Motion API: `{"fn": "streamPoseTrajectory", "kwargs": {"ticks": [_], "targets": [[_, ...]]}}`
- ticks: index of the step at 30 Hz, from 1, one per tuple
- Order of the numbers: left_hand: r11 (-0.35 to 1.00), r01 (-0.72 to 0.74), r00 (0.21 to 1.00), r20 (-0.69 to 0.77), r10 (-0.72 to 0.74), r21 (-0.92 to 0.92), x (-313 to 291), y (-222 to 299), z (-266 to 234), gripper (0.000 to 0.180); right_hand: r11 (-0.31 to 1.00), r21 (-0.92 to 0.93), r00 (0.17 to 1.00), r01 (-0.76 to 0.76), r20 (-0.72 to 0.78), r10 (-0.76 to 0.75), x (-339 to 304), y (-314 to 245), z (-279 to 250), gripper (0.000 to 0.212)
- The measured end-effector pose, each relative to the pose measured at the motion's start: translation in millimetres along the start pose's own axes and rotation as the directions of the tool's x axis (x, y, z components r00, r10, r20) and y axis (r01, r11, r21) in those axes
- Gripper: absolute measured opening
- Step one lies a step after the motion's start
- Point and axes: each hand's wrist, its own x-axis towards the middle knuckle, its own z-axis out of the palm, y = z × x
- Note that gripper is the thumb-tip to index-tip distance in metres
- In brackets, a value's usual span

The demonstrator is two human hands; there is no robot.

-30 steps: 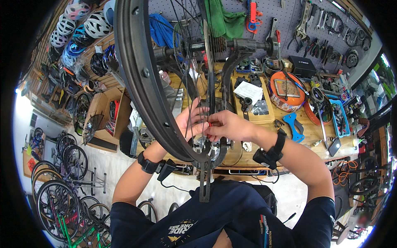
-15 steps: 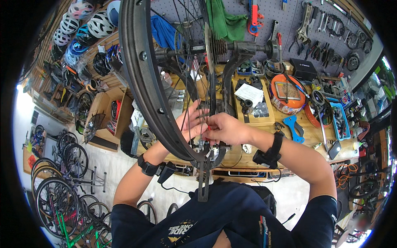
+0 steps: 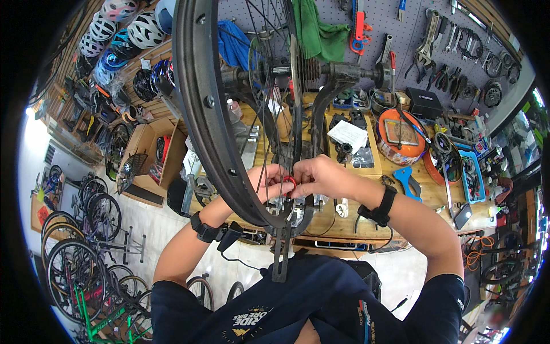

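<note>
A bicycle wheel (image 3: 197,97) with a black rim and no tyre stands upright in a truing stand (image 3: 326,100), its thin spokes running up to the hub and the cassette (image 3: 310,70). Low on the wheel, just above the rim, is a small round red spoke wrench (image 3: 290,180) among the spokes. My left hand (image 3: 265,180) reaches in past the rim and pinches the wrench between thumb and fingers. From the other side my right hand (image 3: 317,176) closes its fingertips on the same wrench. The exact grip on the spoke is partly hidden by the fingers.
On the wooden bench lie a cardboard tray (image 3: 366,163), a round orange tin (image 3: 399,133), a blue tool (image 3: 407,182) and a light-blue basket (image 3: 472,172). Tools hang on the pegboard behind. Helmets (image 3: 148,30) and a carton (image 3: 150,157) are at left.
My left hand's fingers, stretched up beside the spokes before, have curled in around the red spoke wrench. The wrench shows more plainly now. The whole view has shifted slightly.
</note>
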Motion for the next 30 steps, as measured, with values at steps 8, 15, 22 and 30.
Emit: {"fn": "streamPoseTrajectory", "kwargs": {"ticks": [8, 15, 22, 30], "targets": [[0.993, -0.024, 0.980, -0.195, 0.046, 0.112, 10, 9, 16, 0.029, 0.990, -0.060, 0.972, -0.129, -0.207, 0.114, 14, 47, -20, 0.049], [0.954, -0.036, 0.969, -0.221, 0.106, 0.298, 3, 13, 19, 0.027, 0.993, 0.062, 0.966, -0.103, -0.230, 0.115, 46, 61, -9, 0.035], [0.641, 0.074, 0.952, 0.245, 0.182, -0.764, -9, 11, -8, 0.043, 0.962, 0.212, 0.981, -0.174, -0.048, 0.189, 45, 39, -15, 0.014], [0.702, 0.022, 0.923, 0.285, 0.260, -0.711, -1, 4, -11, 0.045, 0.962, 0.249, 0.989, -0.114, -0.063, 0.134, 36, 29, -13, 0.017]]}}
